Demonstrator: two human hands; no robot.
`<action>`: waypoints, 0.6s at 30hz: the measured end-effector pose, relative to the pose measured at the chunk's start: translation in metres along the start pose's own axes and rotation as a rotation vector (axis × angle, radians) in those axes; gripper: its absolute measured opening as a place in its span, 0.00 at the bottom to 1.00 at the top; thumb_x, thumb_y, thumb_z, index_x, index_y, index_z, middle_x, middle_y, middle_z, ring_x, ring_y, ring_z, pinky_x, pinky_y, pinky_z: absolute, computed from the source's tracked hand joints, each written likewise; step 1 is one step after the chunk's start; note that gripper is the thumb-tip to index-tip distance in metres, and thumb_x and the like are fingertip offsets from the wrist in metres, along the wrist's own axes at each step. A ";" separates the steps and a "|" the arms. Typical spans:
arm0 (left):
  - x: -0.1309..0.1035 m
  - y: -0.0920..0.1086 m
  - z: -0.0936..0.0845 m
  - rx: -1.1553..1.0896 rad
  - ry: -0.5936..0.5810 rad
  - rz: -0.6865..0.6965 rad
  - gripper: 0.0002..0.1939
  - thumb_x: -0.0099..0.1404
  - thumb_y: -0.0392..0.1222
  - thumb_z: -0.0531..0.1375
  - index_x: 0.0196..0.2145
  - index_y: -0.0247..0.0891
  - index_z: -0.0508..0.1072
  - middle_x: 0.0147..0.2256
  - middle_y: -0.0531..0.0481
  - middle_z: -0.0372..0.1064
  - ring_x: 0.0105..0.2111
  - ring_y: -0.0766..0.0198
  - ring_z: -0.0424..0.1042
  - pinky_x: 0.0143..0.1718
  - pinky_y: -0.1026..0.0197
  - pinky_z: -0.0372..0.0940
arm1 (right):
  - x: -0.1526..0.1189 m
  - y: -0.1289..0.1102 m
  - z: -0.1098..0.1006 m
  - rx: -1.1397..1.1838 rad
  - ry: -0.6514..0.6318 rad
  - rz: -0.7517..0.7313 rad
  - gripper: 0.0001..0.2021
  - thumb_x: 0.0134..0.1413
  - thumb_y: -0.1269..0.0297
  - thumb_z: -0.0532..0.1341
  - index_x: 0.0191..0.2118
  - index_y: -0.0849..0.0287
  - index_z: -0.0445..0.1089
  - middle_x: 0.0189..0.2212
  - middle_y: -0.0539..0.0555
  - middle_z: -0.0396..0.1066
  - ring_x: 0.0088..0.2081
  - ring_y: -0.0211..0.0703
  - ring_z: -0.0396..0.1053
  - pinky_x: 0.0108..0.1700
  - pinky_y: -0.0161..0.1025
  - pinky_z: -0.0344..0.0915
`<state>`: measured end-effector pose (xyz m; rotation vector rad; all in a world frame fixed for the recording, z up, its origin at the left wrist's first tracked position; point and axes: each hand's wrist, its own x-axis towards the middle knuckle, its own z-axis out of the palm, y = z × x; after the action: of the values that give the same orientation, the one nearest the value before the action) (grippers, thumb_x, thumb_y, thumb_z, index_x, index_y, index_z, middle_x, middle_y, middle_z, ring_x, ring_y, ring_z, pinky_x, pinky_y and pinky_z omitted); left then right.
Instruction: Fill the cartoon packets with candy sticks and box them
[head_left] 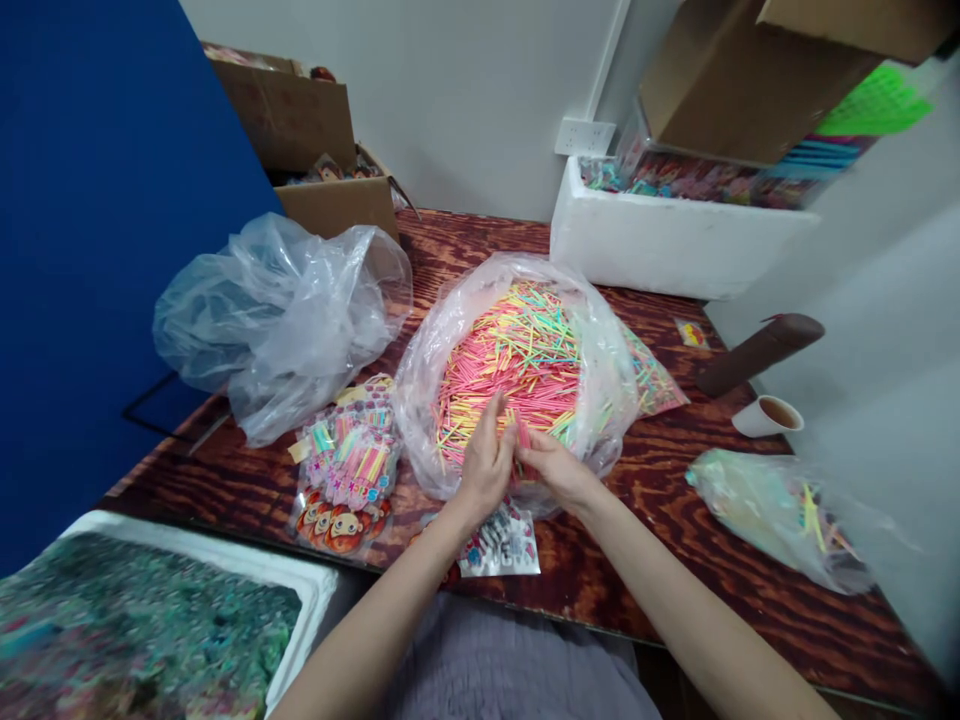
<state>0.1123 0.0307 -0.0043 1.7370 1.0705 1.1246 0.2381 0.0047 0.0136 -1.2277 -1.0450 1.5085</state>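
Observation:
A large clear plastic bag [424, 345] stands wide open on the table, full of thin pink, yellow and green sticks [517, 350]. Over its near edge, my left hand [487, 455] and my right hand [559, 470] come together. A small bunch of pink sticks [523, 432] rises between them, gripped in my right fingers. My left fingers are pressed together against the same bunch, partly hiding it. Just below the hands lies a printed clear packet [501, 545]. To the left is a pile of packets [349, 465] with cartoon faces and coloured sticks inside.
A crumpled clear bag [292, 320] lies left, before cardboard boxes [337, 205]. A white foam box [660, 240] stands back right. On the right are a dark bottle [757, 355], a paper cup [766, 416] and a plastic bag [780, 515]. Another foam box [319, 590] sits lower left.

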 end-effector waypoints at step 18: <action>-0.099 0.000 -0.049 0.473 -0.085 0.062 0.11 0.70 0.39 0.51 0.46 0.39 0.70 0.42 0.44 0.71 0.45 0.55 0.69 0.46 0.51 0.65 | -0.070 0.064 0.041 -0.279 0.116 -0.230 0.09 0.62 0.61 0.55 0.34 0.54 0.71 0.32 0.51 0.71 0.37 0.45 0.69 0.42 0.38 0.64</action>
<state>0.0416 -0.0532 -0.0173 2.1742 1.3110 0.8678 0.1967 -0.0809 -0.0265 -1.3173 -1.3018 1.1300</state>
